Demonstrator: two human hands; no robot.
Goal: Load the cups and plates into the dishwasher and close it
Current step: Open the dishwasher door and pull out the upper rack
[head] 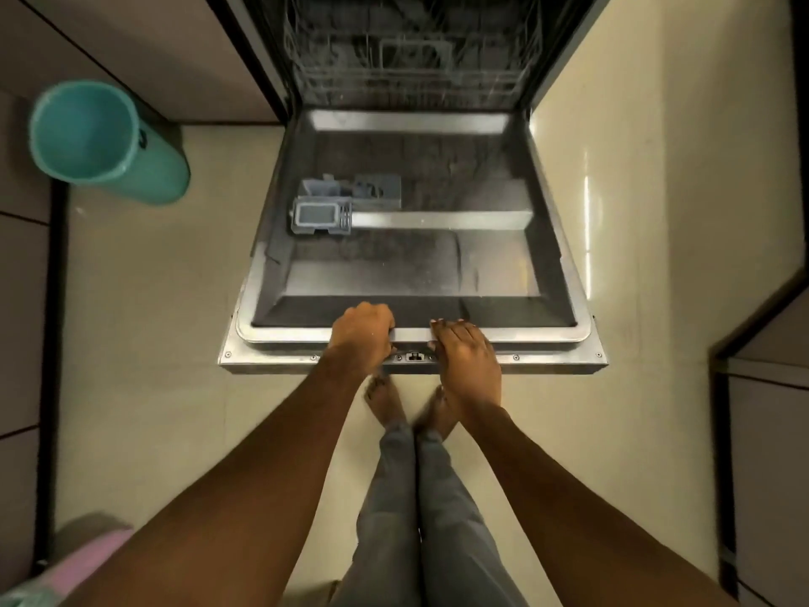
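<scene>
The dishwasher door (pixel 411 265) lies fully open and flat in front of me, its steel inner panel facing up. A grey detergent dispenser (pixel 324 214) sits on the panel's left side. Both hands rest on the door's near top edge (pixel 547 339). My left hand (pixel 361 337) curls its fingers over that edge, gripping it. My right hand (pixel 466 357) lies flat on the edge with its fingers stretched forward. Behind the door, a wire rack (pixel 411 50) shows dimly inside the tub. No cups or plates are in view.
A teal bin (pixel 100 138) stands on the floor at the left, beside dark cabinet fronts (pixel 26 300). More cabinets (pixel 766 387) run along the right. My bare feet (pixel 385 403) stand on the pale tiled floor just under the door's edge.
</scene>
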